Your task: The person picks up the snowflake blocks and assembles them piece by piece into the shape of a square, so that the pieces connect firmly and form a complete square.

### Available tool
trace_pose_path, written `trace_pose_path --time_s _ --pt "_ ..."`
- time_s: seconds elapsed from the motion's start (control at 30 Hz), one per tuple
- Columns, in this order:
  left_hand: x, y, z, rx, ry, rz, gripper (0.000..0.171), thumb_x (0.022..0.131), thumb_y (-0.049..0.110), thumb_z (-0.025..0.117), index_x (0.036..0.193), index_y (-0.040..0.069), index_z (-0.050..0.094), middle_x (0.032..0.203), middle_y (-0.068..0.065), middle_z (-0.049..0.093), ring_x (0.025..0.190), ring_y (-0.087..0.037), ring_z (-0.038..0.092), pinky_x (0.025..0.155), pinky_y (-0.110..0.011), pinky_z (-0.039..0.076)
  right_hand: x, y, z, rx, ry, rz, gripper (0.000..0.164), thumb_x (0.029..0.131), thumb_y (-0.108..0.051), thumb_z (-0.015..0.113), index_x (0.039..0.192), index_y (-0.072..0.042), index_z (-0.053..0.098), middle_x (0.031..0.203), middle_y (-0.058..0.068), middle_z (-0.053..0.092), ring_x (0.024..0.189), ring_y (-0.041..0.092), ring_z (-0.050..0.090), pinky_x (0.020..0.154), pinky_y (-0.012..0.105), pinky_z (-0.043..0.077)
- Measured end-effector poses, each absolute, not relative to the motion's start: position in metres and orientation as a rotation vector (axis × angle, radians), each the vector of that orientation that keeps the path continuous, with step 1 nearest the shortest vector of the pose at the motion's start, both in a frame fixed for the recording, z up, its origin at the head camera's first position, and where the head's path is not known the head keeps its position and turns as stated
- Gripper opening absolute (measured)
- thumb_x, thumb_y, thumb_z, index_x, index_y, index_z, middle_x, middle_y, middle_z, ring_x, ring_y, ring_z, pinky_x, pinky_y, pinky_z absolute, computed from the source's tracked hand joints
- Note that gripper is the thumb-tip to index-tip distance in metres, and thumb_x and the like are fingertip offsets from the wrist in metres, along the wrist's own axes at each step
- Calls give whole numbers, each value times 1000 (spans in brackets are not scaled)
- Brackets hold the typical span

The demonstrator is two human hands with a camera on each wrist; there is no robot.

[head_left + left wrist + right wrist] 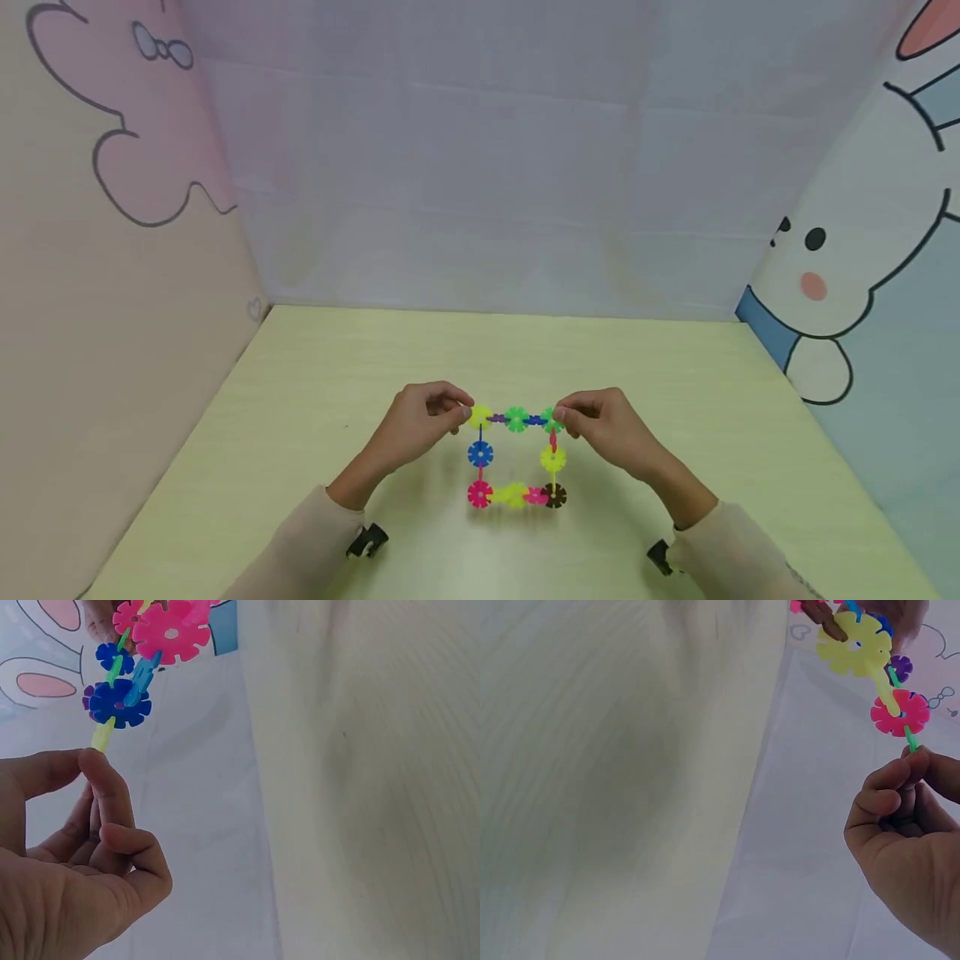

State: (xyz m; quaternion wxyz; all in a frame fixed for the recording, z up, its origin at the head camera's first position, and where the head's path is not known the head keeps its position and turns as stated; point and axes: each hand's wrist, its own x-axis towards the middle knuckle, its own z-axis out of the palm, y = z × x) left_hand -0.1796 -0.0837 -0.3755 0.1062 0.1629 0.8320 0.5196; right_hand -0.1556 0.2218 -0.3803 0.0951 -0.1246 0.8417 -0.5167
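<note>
A square frame of interlocking plastic snowflake discs hangs above the table between both hands. My left hand (422, 421) pinches the yellow disc (481, 417) at its upper left corner between thumb and index finger. At the upper right corner, the green disc (551, 420) is pinched by my right hand (611, 429). Another green disc (516, 419) sits midway along the top. A blue disc (481, 454) is on the left side, a yellow one (552, 459) on the right. Pink (480, 494) and brown (554, 496) discs form the lower corners. The wrist views show the frame edge-on.
The pale wooden table (360, 358) lies beneath the hands. A plain light backdrop (480, 208) rises behind it, with cartoon-printed panels on the left (127, 333) and right (885, 417). Black straps (367, 541) show near the sleeve cuffs.
</note>
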Motion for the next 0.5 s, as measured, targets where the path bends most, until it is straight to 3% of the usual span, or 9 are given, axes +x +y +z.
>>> trace_pose_path --time_s 0.13,0.37,0.5 --pt "-193 -82 -385 393 2418 1517 12 98 15 70 103 8 77 93 -12 77 85 -34 75 81 -41 58 -173 224 -393 -323 2408 -1522 30 105 -24 61 92 1 69 72 6 52 59 12 31 55 29 33" --pt "-218 -72 -403 235 2427 1388 14 96 15 69 96 6 80 79 -3 77 73 -15 75 89 -41 60 -207 225 -413 -245 2243 -1496 29 106 -15 57 93 8 69 62 1 47 57 14 36 63 30 39" --pt "-230 -67 -411 180 2433 1320 14 94 14 70 92 6 81 78 -4 78 71 -14 74 80 -33 58 -219 226 -422 -163 2185 -1463 28 105 -14 59 89 6 71 62 2 53 56 14 38 58 28 39"
